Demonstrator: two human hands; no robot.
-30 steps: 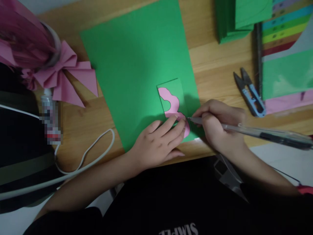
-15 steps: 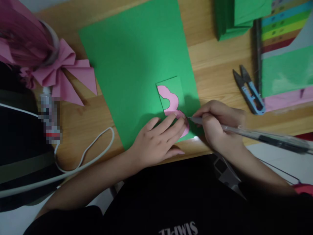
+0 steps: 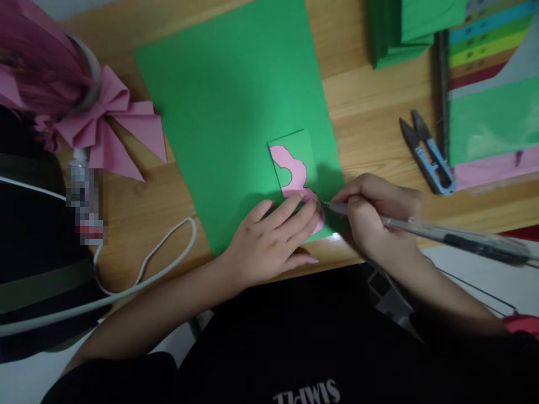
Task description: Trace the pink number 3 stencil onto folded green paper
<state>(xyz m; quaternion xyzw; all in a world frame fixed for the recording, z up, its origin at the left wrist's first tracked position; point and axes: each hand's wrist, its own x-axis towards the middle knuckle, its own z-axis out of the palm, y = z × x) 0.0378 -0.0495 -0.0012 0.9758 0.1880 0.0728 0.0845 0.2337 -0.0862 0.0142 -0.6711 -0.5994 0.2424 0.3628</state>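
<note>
A pink scalloped paper cutout (image 3: 293,171) lies on a small folded piece of green paper (image 3: 312,150), which rests on a large green sheet (image 3: 227,95). With fingers spread flat, my left hand (image 3: 273,238) presses on the cutout and hides part of its lower half. My right hand (image 3: 374,216) grips a pen (image 3: 442,237), its tip touching the cutout's right edge. A dark line runs along part of the pink edge.
Blue-handled thread snips (image 3: 432,160) lie to the right, beside a colour-striped paper pack (image 3: 492,118). Folded green paper (image 3: 400,39) stands at the back. A pink-wrapped bundle with a bow (image 3: 113,112), a pixelated tube (image 3: 86,202) and a white cable (image 3: 168,264) are at left.
Almost nothing differs. The whole view shifts very slightly, and both hands and the pen keep their places at the cutout's edge.
</note>
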